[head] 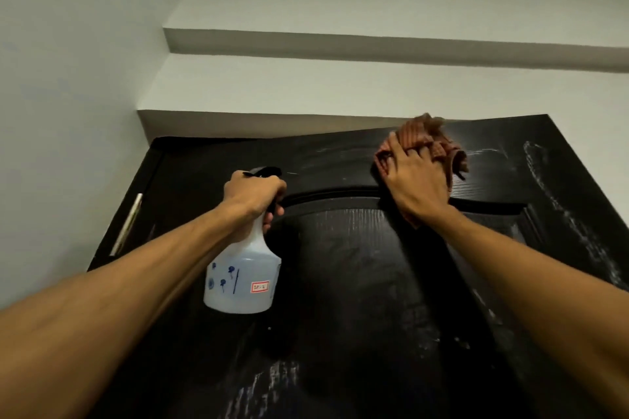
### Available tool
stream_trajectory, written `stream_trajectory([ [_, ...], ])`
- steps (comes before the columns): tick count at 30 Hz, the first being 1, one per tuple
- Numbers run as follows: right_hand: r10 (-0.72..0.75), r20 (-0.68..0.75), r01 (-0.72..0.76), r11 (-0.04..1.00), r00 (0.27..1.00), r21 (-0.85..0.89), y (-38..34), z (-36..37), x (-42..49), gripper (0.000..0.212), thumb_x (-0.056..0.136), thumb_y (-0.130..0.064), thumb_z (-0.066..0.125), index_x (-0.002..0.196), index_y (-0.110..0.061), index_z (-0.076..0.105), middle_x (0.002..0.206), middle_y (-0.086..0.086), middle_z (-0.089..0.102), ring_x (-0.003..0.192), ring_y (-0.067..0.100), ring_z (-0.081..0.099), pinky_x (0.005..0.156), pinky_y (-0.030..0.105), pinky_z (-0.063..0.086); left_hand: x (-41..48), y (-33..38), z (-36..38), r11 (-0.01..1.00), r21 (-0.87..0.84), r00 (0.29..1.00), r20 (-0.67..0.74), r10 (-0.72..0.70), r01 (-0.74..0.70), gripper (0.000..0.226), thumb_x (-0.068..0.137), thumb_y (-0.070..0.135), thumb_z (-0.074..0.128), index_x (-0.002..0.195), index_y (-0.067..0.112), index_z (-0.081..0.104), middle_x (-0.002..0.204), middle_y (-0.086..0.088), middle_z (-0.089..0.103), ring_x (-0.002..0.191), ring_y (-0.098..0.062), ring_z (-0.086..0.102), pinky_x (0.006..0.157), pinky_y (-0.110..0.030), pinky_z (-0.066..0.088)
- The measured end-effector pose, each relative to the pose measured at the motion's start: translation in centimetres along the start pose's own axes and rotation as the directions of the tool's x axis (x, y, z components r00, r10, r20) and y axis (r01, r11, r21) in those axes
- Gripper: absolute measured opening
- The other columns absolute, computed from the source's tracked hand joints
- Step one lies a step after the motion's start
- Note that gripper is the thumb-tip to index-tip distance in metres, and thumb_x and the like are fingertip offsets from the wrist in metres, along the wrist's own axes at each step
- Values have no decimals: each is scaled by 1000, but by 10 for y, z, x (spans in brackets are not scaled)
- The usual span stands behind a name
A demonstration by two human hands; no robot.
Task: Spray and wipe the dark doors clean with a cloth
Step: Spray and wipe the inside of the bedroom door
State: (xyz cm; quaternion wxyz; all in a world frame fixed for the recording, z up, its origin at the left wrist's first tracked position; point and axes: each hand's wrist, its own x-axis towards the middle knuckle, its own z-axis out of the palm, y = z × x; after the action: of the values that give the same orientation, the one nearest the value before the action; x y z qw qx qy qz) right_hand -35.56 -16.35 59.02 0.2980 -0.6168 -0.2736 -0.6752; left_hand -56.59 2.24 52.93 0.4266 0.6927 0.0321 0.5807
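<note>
Two bare forearms reached up from the bottom corners. The left hand (253, 196) gripped the neck of a pale spray bottle (243, 275), fingers curled round it below the black trigger head, the bottle hanging in front of the door's (357, 282) left half. The right hand (417, 177) lay flat with fingers spread, pressing a brown cloth (425, 133) against the door near its top edge. White wet streaks (571, 221) ran down the door's right side. Above, the white wall (306, 41) stepped in ledges.
</note>
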Motion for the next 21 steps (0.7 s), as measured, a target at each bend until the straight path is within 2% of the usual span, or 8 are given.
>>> stream_trajectory([
  [2, 25, -17, -25, 1000, 1000, -4, 28, -9, -17, 55, 107, -40, 23, 160, -25, 19, 139, 13, 56, 133, 34, 41, 102, 52, 37, -5, 12, 23, 999, -14, 999, 29, 42, -42, 14, 97, 19, 66, 95, 5, 71, 75, -13, 71, 49, -14, 53, 47, -27, 46],
  [6, 178, -64, -180, 984, 982, -19, 82, -30, -29, 55, 107, -37, 25, 160, -26, 18, 139, 16, 56, 135, 36, 38, 100, 51, 39, -9, 32, 69, 995, -43, 992, 93, 90, -86, 15, 98, 20, 66, 98, 5, 69, 76, -12, 71, 50, -12, 54, 45, -25, 46],
  [8, 140, -52, -143, 989, 989, -42, 100, -40, -34, 55, 107, -37, 26, 160, -27, 19, 134, 17, 59, 128, 36, 44, 97, 50, 40, -11, 44, 95, 993, -51, 985, 132, 111, -105, 16, 98, 20, 65, 98, 5, 70, 74, -11, 70, 50, -12, 54, 44, -24, 45],
  [10, 94, -34, -96, 993, 995, -61, 118, -49, -40, 55, 107, -38, 26, 160, -28, 19, 140, 16, 56, 134, 35, 40, 101, 51, 38, -17, 55, 122, 991, -73, 976, 177, 123, -112, 17, 97, 20, 67, 98, 4, 70, 76, -13, 72, 49, -13, 53, 45, -26, 46],
  [14, 196, -40, -198, 978, 980, -60, 141, -65, -45, 54, 108, -36, 28, 161, -26, 19, 142, 17, 53, 139, 34, 36, 105, 50, 37, -30, 72, 167, 989, -99, 961, 242, 135, -114, 16, 94, 17, 67, 86, 4, 70, 72, -15, 71, 44, -14, 51, 43, -25, 45],
  [16, 170, -27, -172, 982, 985, -73, 145, -68, -47, 55, 108, -36, 28, 161, -27, 16, 139, 16, 55, 132, 34, 42, 102, 48, 38, -33, 77, 183, 987, -117, 950, 280, 139, -110, 16, 94, 18, 69, 83, 6, 69, 73, -15, 71, 42, -13, 51, 43, -25, 45],
  [18, 165, -33, -167, 983, 986, -72, 151, -68, -47, 55, 108, -36, 27, 161, -27, 17, 143, 16, 52, 135, 34, 40, 103, 49, 38, -35, 81, 195, 985, -146, 939, 318, 133, -91, 17, 92, 19, 70, 81, 7, 67, 76, -16, 72, 42, -12, 50, 43, -24, 45],
  [21, 276, -81, -281, 958, 958, -57, 158, -68, -39, 57, 107, -36, 26, 161, -23, 16, 132, 19, 58, 133, 38, 40, 100, 52, 39, -36, 83, 204, 985, -151, 926, 354, 131, -81, 17, 93, 20, 70, 83, 7, 66, 76, -16, 72, 41, -12, 49, 42, -23, 44],
])
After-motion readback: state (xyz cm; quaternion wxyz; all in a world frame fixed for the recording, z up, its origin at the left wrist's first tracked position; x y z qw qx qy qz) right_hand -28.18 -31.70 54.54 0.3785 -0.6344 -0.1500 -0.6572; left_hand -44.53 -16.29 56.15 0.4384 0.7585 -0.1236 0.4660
